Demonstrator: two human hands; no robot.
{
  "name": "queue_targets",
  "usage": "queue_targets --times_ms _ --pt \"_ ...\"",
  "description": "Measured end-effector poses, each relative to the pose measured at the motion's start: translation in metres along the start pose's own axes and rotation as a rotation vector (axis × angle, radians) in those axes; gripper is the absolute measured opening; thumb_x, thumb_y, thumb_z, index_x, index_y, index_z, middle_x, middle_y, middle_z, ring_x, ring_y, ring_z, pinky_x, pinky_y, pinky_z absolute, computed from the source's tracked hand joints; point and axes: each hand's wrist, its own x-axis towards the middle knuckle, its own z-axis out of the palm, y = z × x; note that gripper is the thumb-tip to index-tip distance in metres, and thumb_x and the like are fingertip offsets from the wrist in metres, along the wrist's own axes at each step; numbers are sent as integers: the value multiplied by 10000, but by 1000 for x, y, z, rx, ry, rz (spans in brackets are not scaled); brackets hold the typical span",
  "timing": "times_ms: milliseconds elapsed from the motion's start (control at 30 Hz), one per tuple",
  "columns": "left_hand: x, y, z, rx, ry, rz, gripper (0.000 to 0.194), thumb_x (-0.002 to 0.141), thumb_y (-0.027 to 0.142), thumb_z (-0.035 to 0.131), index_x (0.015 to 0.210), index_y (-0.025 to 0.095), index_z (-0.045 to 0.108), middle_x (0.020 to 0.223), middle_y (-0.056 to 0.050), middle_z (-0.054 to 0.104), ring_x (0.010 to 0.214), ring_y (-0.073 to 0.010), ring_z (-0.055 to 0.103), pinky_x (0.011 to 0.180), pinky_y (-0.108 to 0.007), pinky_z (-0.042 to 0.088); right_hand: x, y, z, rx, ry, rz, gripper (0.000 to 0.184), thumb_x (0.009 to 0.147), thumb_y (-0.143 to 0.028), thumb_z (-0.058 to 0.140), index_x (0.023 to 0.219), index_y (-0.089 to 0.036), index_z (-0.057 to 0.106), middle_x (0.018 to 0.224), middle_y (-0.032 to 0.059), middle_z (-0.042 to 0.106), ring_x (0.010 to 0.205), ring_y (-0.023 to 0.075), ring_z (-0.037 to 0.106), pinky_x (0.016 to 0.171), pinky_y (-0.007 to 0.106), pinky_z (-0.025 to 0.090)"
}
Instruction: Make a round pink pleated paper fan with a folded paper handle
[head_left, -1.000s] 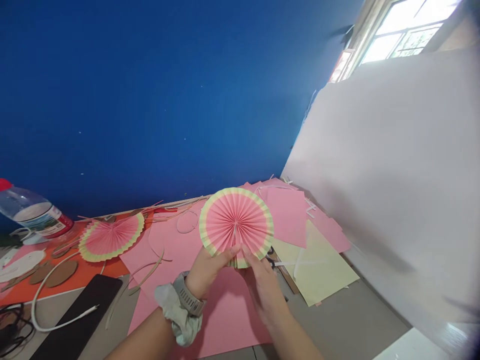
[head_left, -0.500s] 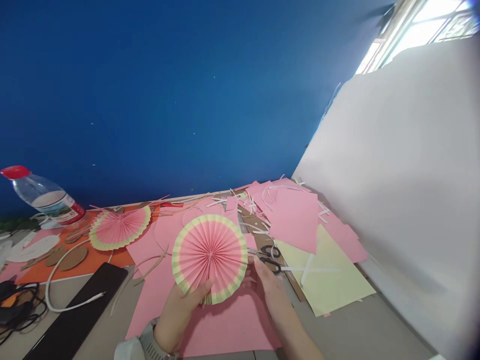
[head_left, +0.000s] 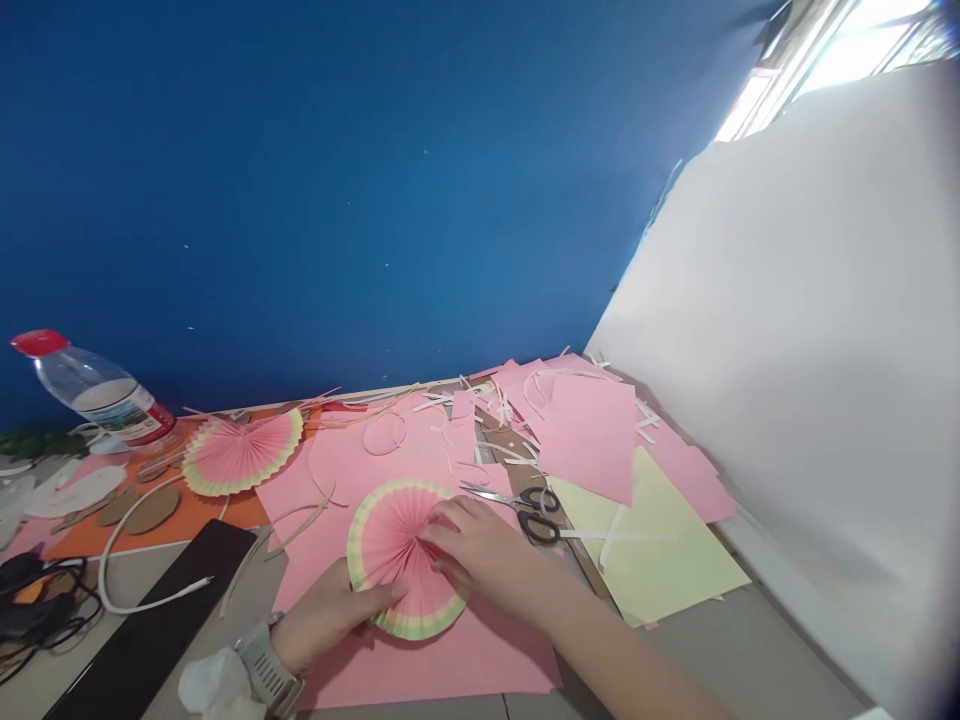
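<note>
Two hands, the left [head_left: 319, 615] pinching the rim and the right [head_left: 476, 550] pressing near the centre, steady a pleated paper fan [head_left: 382, 520], apparently keeping its folds spread.

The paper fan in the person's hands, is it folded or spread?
Spread: the paper fan shows pleats radiating from its middle into a round disc.

Grey tabletop [head_left: 757, 640], seamed near front: pink sheets [head_left: 510, 660], orange sheet [head_left: 191, 520], black slab [head_left: 161, 620], pale yellow sheet [head_left: 675, 560].
</note>
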Motion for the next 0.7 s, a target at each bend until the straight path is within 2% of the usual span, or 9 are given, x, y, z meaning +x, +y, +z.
queue_targets --times_ms 100,133,200,267,333,400,433,533,700 --pt "-6 0 -15 124 73 -1 357 678 485 700 806 167 600 579 16 576 514 -171 544 518 -277 430 1 3 11 -76 -34 -11 162 901 -219 523 1033 -218 617 1031 54 612 992 187 531 857 334 444" --pt "-9 -1 -21 200 150 25 391 678 487 700 892 178 591 657 4 606 596 -198 579 581 -300 451 0 4 13 -94 -38 -7 173 905 -230 522 1055 -223 606 1037 52 611 1000 184 532 858 328 443" --pt "-15 -4 -29 474 379 115 430 713 500 660 990 189 554 841 -41 631 794 -258 606 716 -366 459 -3 4 14 -123 -35 11 230 902 -242 531 1128 -233 568 1089 52 601 1038 186 525 891 331 429" --pt "-19 -8 -32 771 498 214 332 802 488 560 950 191 544 936 -73 612 901 -280 591 789 -408 446 -7 3 13 -152 -20 44 270 897 -245 536 1167 -225 538 1147 66 580 1077 203 507 920 348 413" --pt "-21 -12 -26 966 402 279 262 892 438 438 871 201 546 917 -67 601 887 -244 591 790 -381 455 -11 -1 13 -185 -16 78 229 888 -251 541 1111 -203 556 1117 78 587 1041 225 518 889 369 424" --pt "-19 -16 -14 1074 255 305 277 930 397 377 841 207 558 886 -51 601 848 -207 592 766 -335 466 -17 -7 17 -218 -35 93 148 859 -290 580 966 -188 593 978 67 617 917 233 550 812 378 444" --pt "-17 -18 -8 1105 231 306 273 931 382 383 842 205 570 884 -51 604 840 -206 592 761 -333 466 -20 -11 21 -233 -50 93 150 835 -325 610 890 -186 599 898 55 621 849 231 557 772 378 449" --pt "-10 -23 8 1160 230 297 245 925 275 385 859 192 606 880 -65 617 838 -229 587 773 -372 455 -28 -20 36 -267 -85 91 260 772 -429 665 792 -179 593 792 45 609 761 231 553 697 369 451" --pt "-4 -29 16 1228 221 302 272 880 132 366 887 175 635 898 -93 630 864 -265 579 768 -416 444 -32 -24 53 -303 -65 127 196 800 -335 647 882 -168 585 878 72 606 815 249 545 714 384 454"
